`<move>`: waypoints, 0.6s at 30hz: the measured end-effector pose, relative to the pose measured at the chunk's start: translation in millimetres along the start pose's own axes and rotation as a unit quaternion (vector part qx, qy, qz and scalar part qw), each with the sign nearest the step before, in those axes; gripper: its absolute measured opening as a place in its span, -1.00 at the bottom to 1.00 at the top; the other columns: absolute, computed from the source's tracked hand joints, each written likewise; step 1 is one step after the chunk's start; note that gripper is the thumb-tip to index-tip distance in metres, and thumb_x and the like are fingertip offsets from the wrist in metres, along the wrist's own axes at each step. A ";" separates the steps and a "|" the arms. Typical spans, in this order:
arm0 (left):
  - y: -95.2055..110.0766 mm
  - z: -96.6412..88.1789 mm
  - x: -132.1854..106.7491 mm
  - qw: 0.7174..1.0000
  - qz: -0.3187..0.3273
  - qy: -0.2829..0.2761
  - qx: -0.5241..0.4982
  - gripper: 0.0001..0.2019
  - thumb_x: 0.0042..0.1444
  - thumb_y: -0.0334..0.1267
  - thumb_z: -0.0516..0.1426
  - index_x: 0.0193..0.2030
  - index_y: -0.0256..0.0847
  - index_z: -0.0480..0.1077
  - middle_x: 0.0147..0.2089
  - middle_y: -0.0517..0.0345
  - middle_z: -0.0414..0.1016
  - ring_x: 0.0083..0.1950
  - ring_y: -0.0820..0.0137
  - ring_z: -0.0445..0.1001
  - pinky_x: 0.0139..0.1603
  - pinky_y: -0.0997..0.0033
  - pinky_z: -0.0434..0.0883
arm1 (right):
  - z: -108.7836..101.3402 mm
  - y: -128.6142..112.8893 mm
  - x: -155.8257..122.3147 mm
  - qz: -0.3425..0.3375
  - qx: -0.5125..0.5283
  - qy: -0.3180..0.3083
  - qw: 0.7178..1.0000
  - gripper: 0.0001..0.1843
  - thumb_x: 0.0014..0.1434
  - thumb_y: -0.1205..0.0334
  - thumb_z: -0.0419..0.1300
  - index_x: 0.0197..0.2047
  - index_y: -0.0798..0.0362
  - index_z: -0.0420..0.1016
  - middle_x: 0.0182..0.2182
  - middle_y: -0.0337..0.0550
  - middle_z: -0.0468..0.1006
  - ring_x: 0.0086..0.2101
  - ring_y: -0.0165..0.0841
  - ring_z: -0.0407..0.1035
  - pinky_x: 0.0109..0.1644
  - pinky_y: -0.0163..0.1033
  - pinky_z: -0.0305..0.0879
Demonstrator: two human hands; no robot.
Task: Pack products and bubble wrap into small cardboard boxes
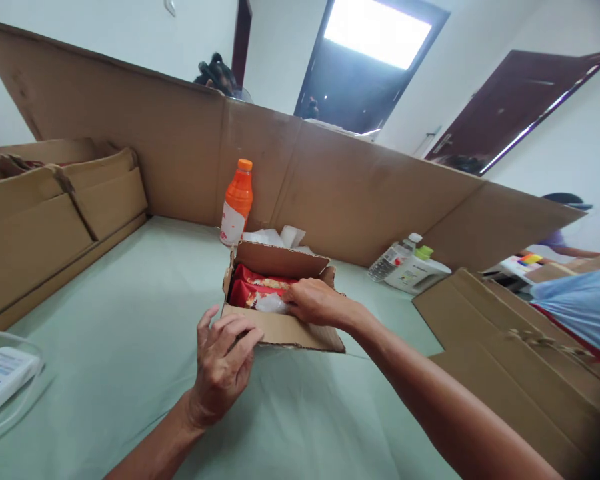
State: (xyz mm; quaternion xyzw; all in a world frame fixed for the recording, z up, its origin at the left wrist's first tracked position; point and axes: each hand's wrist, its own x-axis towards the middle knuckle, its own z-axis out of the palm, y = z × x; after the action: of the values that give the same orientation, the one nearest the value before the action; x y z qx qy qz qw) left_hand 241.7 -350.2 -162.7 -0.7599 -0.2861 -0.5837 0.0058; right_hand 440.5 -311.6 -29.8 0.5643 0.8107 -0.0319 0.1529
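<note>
Right now, small cardboard box sits on table, just ahead of both hands, long axis running left to right across my view. Red snack packets lie inside, along same axis. My right hand reaches in from right, fingers curled over pale wrapper atop packets; grip or mere touch, I cannot tell. My left hand loosely open, fingertips against box's near wall. Right hand nearer packets. Orange bottle stands behind box.

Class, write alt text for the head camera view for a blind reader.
A person's right hand reaches into a small open cardboard box holding red snack packets, while the left hand touches its front wall. An orange bottle stands behind on the green table.
</note>
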 end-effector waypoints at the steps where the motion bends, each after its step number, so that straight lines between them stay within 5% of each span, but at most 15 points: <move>1: -0.5 0.1 -0.3 1.000 0.001 0.000 0.001 -0.72 0.20 -0.55 0.12 -0.04 -0.14 0.48 -0.13 0.08 0.60 0.00 0.29 0.53 0.34 -0.09 0.19 | 1.9 2.5 -3.7 -0.002 0.021 0.008 1.000 -0.80 0.18 0.42 0.19 -0.44 0.04 0.56 -0.42 -0.14 0.65 -0.39 -0.33 0.47 -0.36 -0.29 0.10; 3: -2.1 0.1 -1.1 1.000 0.005 -0.001 0.005 -0.69 0.19 -0.57 0.11 -0.02 -0.14 0.46 -0.10 0.06 0.60 0.05 0.26 0.52 0.33 -0.09 0.20 | 7.3 6.3 -17.0 0.006 0.074 0.060 0.995 -0.83 0.21 0.37 0.18 -0.31 0.02 0.60 -0.33 -0.16 0.68 -0.35 -0.33 0.49 -0.29 -0.30 0.20; 5: -3.7 -0.4 -1.7 1.000 0.008 0.000 0.014 -0.66 0.17 -0.58 0.11 0.02 -0.16 0.43 -0.05 0.00 0.57 0.12 0.21 0.49 0.33 -0.12 0.20 | 15.3 5.2 -37.9 0.030 0.121 0.178 0.976 -0.82 0.26 0.33 0.16 -0.19 0.02 0.62 -0.23 -0.12 0.68 -0.25 -0.28 0.53 -0.17 -0.25 0.31; 9: 0.9 -6.2 -1.0 0.999 -0.001 0.036 0.039 -0.57 0.13 -0.55 0.16 0.14 -0.21 0.36 0.17 -0.18 0.41 0.30 0.07 0.34 0.32 -0.19 0.22 | 39.5 -20.0 -89.9 0.015 0.173 0.409 0.896 -0.80 0.34 0.31 0.10 -0.13 0.01 0.57 -0.19 -0.10 0.67 -0.18 -0.26 0.53 -0.06 -0.17 0.37; 13: 26.7 -14.5 -0.3 0.999 -0.015 0.039 0.014 -0.53 0.13 -0.52 0.17 0.19 -0.19 0.32 0.27 -0.20 0.32 0.35 0.04 0.27 0.32 -0.21 0.21 | 78.2 -63.4 -120.5 -0.071 0.178 0.357 0.914 -0.83 0.31 0.39 0.09 -0.18 0.03 0.51 -0.26 -0.12 0.65 -0.27 -0.33 0.50 -0.14 -0.18 0.35; 16: 54.5 -14.2 -9.4 0.996 -0.017 -0.074 -0.038 -0.63 0.18 -0.46 0.13 0.12 -0.19 0.38 0.18 -0.13 0.44 0.30 0.07 0.33 0.34 -0.17 0.20 | 122.7 -92.4 -120.5 -0.075 0.147 0.261 0.951 -0.84 0.29 0.33 0.09 -0.27 0.05 0.50 -0.36 -0.12 0.61 -0.33 -0.28 0.45 -0.18 -0.13 0.36; 18: 72.1 -9.4 -23.5 0.981 -0.006 -0.176 -0.080 -0.71 0.19 -0.38 0.11 0.06 -0.17 0.42 0.09 -0.06 0.53 0.19 0.13 0.43 0.29 -0.07 0.28 | 157.2 -106.5 -114.6 -0.075 0.123 0.251 0.957 -0.86 0.24 0.34 0.11 -0.22 0.05 0.51 -0.31 -0.08 0.62 -0.26 -0.22 0.45 -0.12 -0.10 0.39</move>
State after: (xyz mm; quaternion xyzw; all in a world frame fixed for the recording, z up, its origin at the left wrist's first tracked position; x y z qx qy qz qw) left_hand 261.6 -423.8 -157.2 -0.8468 -0.2398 -0.4621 -0.1092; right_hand 411.6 -489.0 -159.6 0.5065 0.8526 -0.0002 -0.1285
